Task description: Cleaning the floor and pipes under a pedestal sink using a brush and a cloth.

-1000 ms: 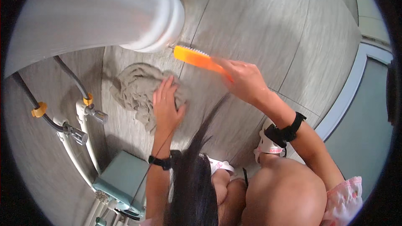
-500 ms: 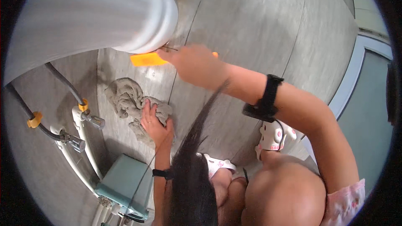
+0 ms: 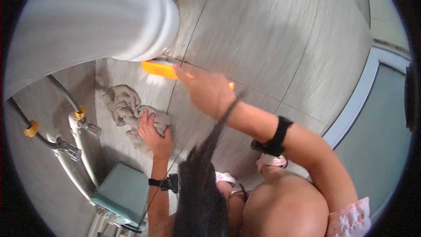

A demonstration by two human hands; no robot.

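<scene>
Head view: the floor is grey tile with a streaked, wood-like grain, thin dark joints and a pale sheen near the top edge of the frame. A smooth, glossy white pedestal fills the upper left, its rounded foot ringed by stepped ridges. The orange brush is at left of centre, just beside the lower edge of that foot; its long axis runs from the foot rightward and slightly down the frame. Its pale bristles face the upper edge; whether they touch the pedestal or the floor cannot be told. The right hand is the nearer of the two to the brush, its fingers wrapped round the handle, one stretched toward the head, with the handle's end showing beyond the hand. The left hand, below and left, lies on the near end of a grey-brown cloth: fingers partly spread, thumb apart; whether any fold is pinched cannot be told. The cloth is soft, matt and crumpled in thick folds, apart from the brush. At left, dark hoses with yellow collars meet shiny metal valves and white pipes. A pale green box with a flat top stands at lower left; a cloudy panel in a pale frame occupies the right.
</scene>
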